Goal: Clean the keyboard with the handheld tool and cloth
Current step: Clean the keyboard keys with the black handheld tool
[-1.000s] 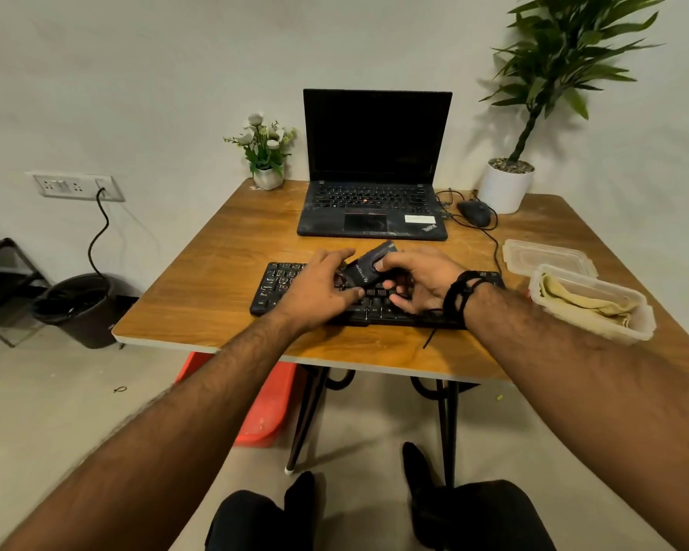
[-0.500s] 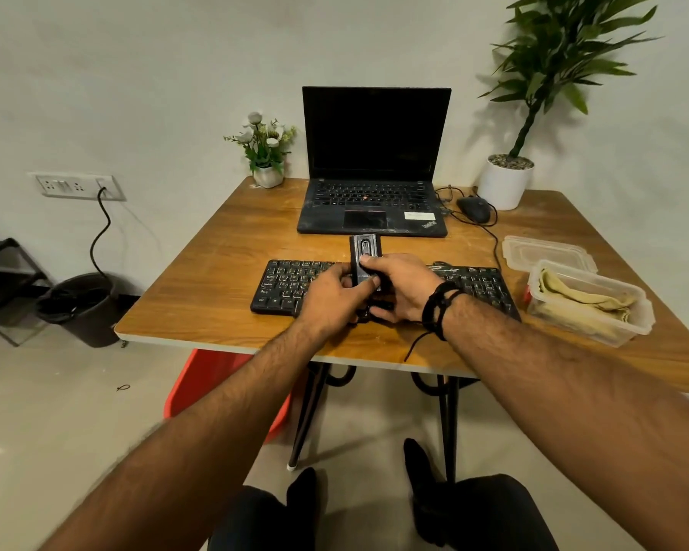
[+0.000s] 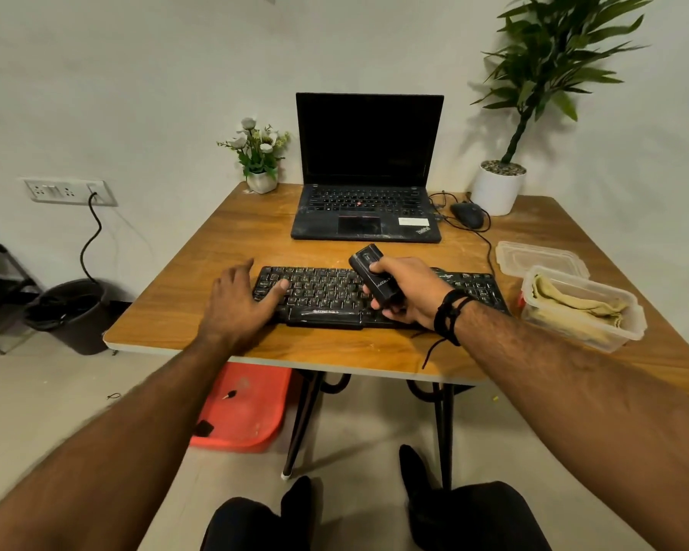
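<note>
A black keyboard [image 3: 323, 290] lies near the front edge of the wooden table [image 3: 223, 240]. My right hand [image 3: 406, 290] grips a black handheld tool [image 3: 374, 274] over the keyboard's middle, its top end tilted up and away from me. My left hand [image 3: 241, 302] rests flat at the keyboard's left end, thumb on the keys, fingers relaxed. A yellowish cloth [image 3: 573, 302] lies folded inside a clear plastic tub [image 3: 617, 336] at the right.
An open black laptop [image 3: 368, 169] stands behind the keyboard, with a mouse [image 3: 468, 214] and its cable to its right. A tub lid [image 3: 537, 258], a potted plant [image 3: 498, 188] and a small flower pot [image 3: 261, 180] ring the table. A bin [image 3: 70, 316] sits on the floor at left.
My left hand has let go of the tool and moved left onto the keyboard's end. My right hand alone now holds the tool, shifted slightly right and tilted.
</note>
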